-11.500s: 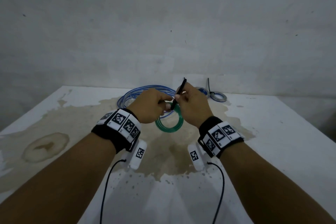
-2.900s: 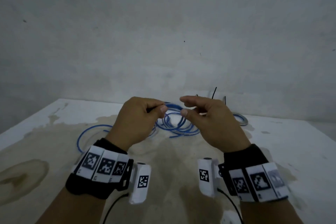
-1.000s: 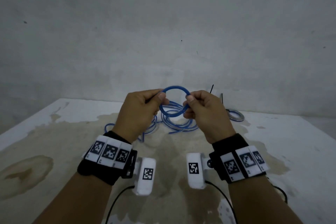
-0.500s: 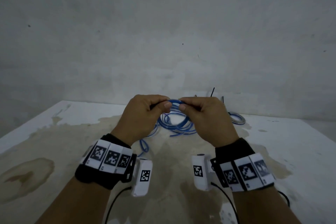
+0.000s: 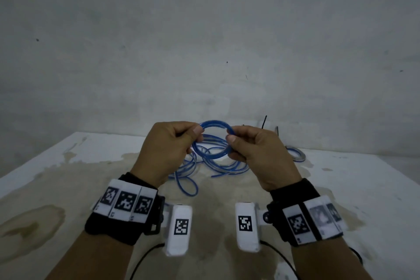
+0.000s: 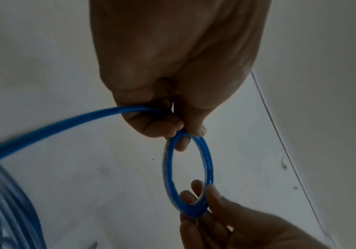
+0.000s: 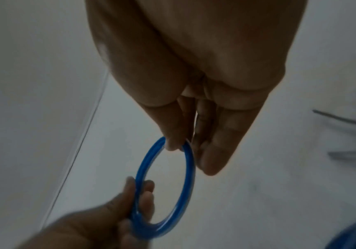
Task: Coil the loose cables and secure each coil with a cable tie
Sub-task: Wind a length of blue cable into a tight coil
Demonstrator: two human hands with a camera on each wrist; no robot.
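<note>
White and stained brown, the table (image 5: 341, 188) spreads under my wrists. On it, at twelve o'clock from me, lies the loose run of the blue cable (image 5: 200, 166). A tied coil (image 5: 295, 157) rests at about one o'clock, beside black cable ties (image 5: 263, 121) near the wall. Above the table I hold a small blue loop (image 5: 212, 141) of that cable: my left hand (image 5: 168, 150) pinches its nine o'clock side, my right hand (image 5: 256, 154) pinches its three o'clock side with thumb and fingertips.
</note>
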